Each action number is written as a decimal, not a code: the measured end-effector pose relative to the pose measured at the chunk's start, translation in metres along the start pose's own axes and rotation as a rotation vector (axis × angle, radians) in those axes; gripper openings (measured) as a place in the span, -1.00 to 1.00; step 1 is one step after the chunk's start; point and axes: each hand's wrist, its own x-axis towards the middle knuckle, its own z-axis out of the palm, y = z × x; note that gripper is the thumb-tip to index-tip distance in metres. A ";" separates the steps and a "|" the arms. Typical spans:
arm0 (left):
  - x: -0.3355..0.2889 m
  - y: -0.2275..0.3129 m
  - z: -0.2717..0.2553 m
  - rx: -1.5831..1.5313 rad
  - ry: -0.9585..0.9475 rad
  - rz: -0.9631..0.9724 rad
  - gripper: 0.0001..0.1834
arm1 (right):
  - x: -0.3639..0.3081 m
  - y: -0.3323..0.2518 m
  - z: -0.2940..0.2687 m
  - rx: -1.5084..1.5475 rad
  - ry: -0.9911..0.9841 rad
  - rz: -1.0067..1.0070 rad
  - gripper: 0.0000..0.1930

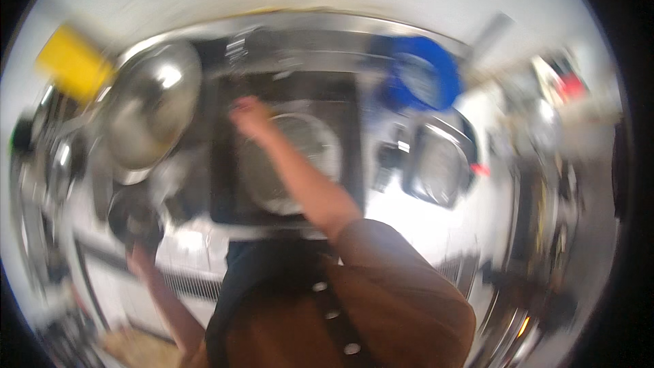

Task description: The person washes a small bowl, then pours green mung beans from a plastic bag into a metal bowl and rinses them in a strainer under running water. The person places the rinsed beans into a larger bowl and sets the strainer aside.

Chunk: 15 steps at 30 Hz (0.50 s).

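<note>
My left hand (139,260) is at the lower left, closed on the near edge of a dark round pan (135,217). Blur hides how its fingers lie. Stretched out over the sink (353,157), my right hand (251,117) is smeared by motion, so its fingers cannot be read. Beneath that forearm a large round pale basin (325,146) sits in the sink. Just beyond the right hand stands a blurred metal tap (236,51).
A big shiny metal bowl (153,105) leans left of the sink, beside a yellow object (75,63). On the right are a blue round tub (446,71) and a rectangular metal pan (439,163). Shelves with blurred kitchenware line both sides.
</note>
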 end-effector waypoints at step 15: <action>0.037 -0.099 0.048 0.500 -1.135 1.228 -0.74 | -0.270 0.041 -0.144 -0.094 0.490 0.202 -0.70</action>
